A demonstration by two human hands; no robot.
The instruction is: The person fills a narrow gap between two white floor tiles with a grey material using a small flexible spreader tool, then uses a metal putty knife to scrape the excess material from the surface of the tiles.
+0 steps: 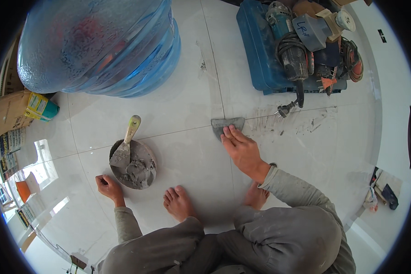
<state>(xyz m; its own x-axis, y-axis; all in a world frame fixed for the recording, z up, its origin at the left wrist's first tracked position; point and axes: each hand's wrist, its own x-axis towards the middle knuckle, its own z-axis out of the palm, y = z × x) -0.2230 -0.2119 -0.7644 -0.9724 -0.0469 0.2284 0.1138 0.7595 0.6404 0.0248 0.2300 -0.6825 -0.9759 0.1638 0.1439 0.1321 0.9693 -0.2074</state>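
Observation:
My right hand (244, 153) grips a grey, flat, curved-edged spreader (226, 125), pressed to the white tiled floor (182, 118) where two joints cross. Dark smears (306, 125) run along the joint to its right. My left hand (108, 187) is closed beside a round bowl (148, 160) at lower left; whether its fingers hold anything I cannot make out. The bowl contains grey paste (139, 171), with a putty knife (121, 153) lying in it, its pale handle sticking up over the rim.
A large blue water bottle (96, 50) fills the upper left, beside cardboard boxes (11, 114). A teal tool case (251, 55) at upper right carries power tools (292, 59) and a trailing plug (285, 109). My bare feet (178, 203) are near the bottom; assorted items (386, 192) lie far right.

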